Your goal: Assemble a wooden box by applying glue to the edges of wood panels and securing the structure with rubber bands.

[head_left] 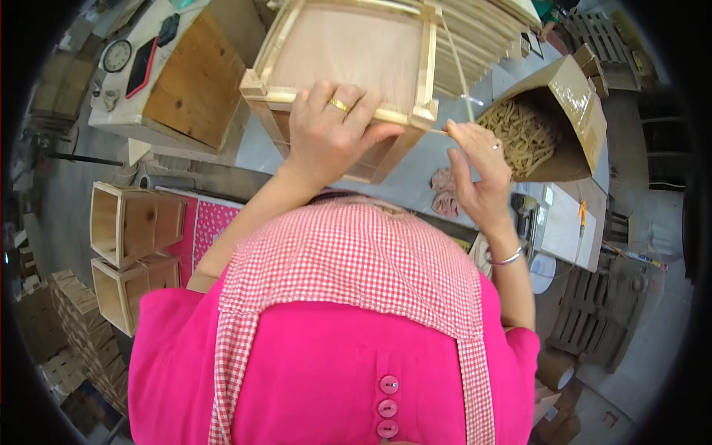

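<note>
A pale wooden box [348, 44] with a framed top and corner blocks stands on the table in front of me. My left hand [334, 126], with a gold ring, grips its near rim, fingers bent over the edge and thumb along it. A thin tan band, apparently a rubber band [461, 70], stretches from the far right corner of the box to my right hand [482, 167], with a short length running back to the near right corner. My right hand pinches this band beside that corner.
To the right, an open cardboard box [586, 111] holds many tan bands [519, 137]. Wooden pieces [482, 37] are stacked beyond the wooden box. At left stand a cabinet [196, 81] with a phone [141, 68] and dial [116, 55], and stacked wooden boxes [141, 222].
</note>
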### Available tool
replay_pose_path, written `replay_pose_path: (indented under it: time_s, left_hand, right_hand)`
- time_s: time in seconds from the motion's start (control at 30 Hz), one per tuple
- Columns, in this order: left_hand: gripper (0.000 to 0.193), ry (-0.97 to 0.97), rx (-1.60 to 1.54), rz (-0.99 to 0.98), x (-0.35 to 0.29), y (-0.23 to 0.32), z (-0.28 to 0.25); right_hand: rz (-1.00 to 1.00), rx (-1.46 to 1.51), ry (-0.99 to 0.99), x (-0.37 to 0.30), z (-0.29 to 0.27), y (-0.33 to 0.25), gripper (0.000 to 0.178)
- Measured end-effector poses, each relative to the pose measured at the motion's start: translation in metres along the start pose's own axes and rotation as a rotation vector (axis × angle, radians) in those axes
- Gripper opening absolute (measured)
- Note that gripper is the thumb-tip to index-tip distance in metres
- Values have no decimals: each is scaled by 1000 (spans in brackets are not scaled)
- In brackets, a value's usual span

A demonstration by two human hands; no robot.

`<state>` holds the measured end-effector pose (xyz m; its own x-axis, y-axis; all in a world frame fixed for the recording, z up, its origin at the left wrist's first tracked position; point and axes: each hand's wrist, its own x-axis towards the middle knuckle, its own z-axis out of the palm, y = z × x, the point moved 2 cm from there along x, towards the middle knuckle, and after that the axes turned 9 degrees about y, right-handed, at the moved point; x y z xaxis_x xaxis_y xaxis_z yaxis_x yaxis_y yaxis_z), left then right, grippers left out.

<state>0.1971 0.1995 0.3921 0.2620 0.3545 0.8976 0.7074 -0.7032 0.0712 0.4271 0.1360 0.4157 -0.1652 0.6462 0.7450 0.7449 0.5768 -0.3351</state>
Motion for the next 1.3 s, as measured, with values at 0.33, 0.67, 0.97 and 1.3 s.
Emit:
replay_pose_path:
  time_s: [0.33, 0.67, 0.97, 1.3]
  left_hand:
    - [46, -40, -437, -949, 37, -129, -47]
    - [52, -370, -990, -1177, 29, -151, 0]
    - [48, -207, -1061, -1271, 14, -125, 16]
    - [40, -210, -753, -1839, -87, -150, 45]
  right_hand:
    - [730, 458, 111, 43, 47, 40, 44]
    - [685, 539, -40, 73, 77, 58, 49]
    - [796, 773, 172, 56, 88, 75, 51]
    - [773, 867, 182, 52, 95, 77, 51]
